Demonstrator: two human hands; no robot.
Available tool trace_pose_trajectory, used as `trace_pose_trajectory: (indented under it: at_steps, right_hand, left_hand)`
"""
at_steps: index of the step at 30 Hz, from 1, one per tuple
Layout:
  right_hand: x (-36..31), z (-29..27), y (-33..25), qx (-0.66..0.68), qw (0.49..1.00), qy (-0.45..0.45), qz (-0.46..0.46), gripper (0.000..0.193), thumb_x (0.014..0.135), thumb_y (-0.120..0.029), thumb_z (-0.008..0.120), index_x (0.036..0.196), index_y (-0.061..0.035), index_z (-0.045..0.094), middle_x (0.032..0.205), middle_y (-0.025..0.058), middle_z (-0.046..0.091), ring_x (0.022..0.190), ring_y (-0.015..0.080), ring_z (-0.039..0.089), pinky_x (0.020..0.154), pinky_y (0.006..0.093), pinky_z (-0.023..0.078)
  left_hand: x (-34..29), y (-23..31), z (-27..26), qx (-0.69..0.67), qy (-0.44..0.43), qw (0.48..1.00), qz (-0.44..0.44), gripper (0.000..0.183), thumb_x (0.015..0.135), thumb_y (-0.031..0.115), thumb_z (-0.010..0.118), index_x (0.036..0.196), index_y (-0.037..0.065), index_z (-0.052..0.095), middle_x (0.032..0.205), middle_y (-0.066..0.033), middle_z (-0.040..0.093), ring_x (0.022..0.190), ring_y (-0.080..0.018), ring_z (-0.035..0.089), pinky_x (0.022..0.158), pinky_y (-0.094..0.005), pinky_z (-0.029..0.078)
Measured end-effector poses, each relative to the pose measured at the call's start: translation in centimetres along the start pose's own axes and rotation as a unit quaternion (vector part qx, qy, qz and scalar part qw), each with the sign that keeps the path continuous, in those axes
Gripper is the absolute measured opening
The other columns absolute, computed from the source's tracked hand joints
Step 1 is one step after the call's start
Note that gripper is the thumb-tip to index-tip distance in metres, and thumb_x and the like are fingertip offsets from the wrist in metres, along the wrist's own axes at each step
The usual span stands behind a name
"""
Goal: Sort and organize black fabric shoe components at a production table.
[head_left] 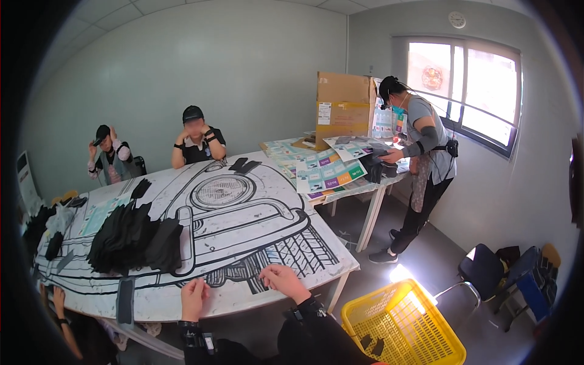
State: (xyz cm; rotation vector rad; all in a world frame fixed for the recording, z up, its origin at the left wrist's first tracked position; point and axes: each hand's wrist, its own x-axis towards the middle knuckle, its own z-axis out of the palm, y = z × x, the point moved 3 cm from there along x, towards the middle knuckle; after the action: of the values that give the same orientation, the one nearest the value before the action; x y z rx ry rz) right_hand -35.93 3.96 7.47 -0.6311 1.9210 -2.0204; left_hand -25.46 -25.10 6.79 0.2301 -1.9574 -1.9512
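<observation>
My left hand (194, 298) is at the table's near edge, its fingers curled together. To its right, over the same edge, my right hand (283, 282) is also closed, with thumb and fingers bent inward. If either hand holds anything, it is too small or hidden to make out. The hands are apart from each other. Beneath and beyond them is the white table (255, 240), covered with a black line drawing of a car front. A large pile of black fabric pieces (125, 240) lies on the drawing, beyond and left of my left hand.
A dark grey strip (125, 302) hangs over the near edge. A yellow plastic basket (420, 325) stands on the floor at right. Two people sit across the table; another stands at a second table with printed sheets (328, 170) and a cardboard box (344, 112). Someone's hand (59, 298) shows at lower left.
</observation>
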Motion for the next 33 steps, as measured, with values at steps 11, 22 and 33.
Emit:
trace_pose_trajectory:
  at_steps: [11, 22, 33]
  right_hand:
    - [0.06, 0.23, 0.04, -0.005, 1.0, -0.003, 0.004, 0.02, 0.1, -0.017, 0.058, 0.095, -0.0022, 0.071, 0.072, 0.0004, 0.064, 0.056, 0.0054, 0.052, 0.053, 0.0209, 0.041]
    - [-0.01, 0.13, 0.05, -0.013, 1.0, 0.005, 0.006, 0.02, 0.1, -0.017, 0.058, 0.095, -0.0023, 0.071, 0.071, -0.0001, 0.064, 0.057, 0.0056, 0.052, 0.054, 0.0213, 0.042]
    - [-0.14, 0.2, -0.31, -0.004, 1.0, -0.001, 0.004, 0.02, 0.1, -0.018, 0.059, 0.094, -0.0031, 0.071, 0.071, -0.0003, 0.064, 0.057, 0.0052, 0.052, 0.053, 0.021, 0.04]
  left_hand:
    - [-0.08, -0.27, -0.3, -0.023, -0.001, 1.0, 0.002, 0.033, 0.105, 0.024, 0.059, 0.079, 0.005, 0.064, 0.067, 0.0035, 0.058, 0.057, -0.0039, 0.05, 0.053, -0.0198, 0.038]
    - [-0.08, -0.2, -0.17, -0.011, -0.007, 1.0, -0.001, 0.033, 0.105, 0.026, 0.059, 0.079, 0.006, 0.064, 0.066, 0.0045, 0.057, 0.056, -0.0029, 0.049, 0.053, -0.0194, 0.036]
    - [-0.09, -0.22, -0.22, -0.007, -0.004, 1.0, 0.006, 0.034, 0.105, 0.025, 0.058, 0.079, 0.005, 0.064, 0.064, 0.0032, 0.057, 0.056, -0.0033, 0.049, 0.053, -0.02, 0.036]
